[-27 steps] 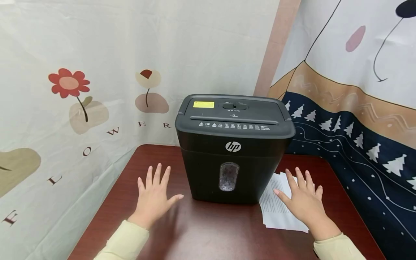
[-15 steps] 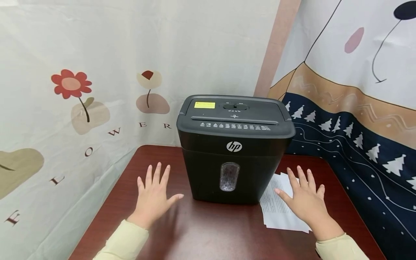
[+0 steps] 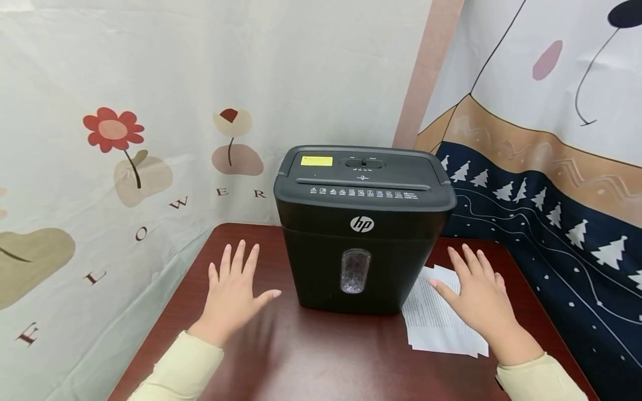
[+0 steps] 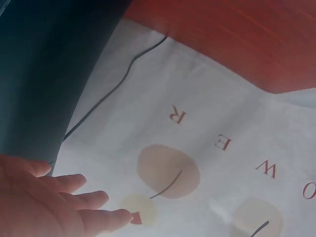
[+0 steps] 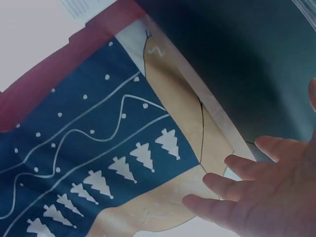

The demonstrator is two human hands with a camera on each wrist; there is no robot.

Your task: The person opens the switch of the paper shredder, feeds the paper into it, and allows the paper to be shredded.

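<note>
A black HP shredder (image 3: 321, 262) stands upright on the dark red table (image 3: 326, 356) in the head view, its small front window showing shreds inside. To its left is the left hand (image 3: 232, 298), palm down with fingers spread, holding nothing. The right hand (image 3: 481, 298), also spread and empty, is over printed sheets of paper (image 3: 431, 328) to the right of the shredder. Both wrist views show fingers extended: the left hand (image 4: 54, 202) and the right hand (image 5: 266, 182) are each beside the dark shredder body, with a gap to it in the head view.
A pale curtain (image 3: 301, 72) with flower prints and letters hangs behind and left of the table. On the right is a navy and tan cloth (image 3: 551, 267) with white trees. A thin dark cord (image 4: 116, 86) runs behind the shredder in the left wrist view.
Both hands have shifted slightly up and outward in the head view, the right one uncovering more of the paper. Their fingers stay spread. The shredder stands where it was.
</note>
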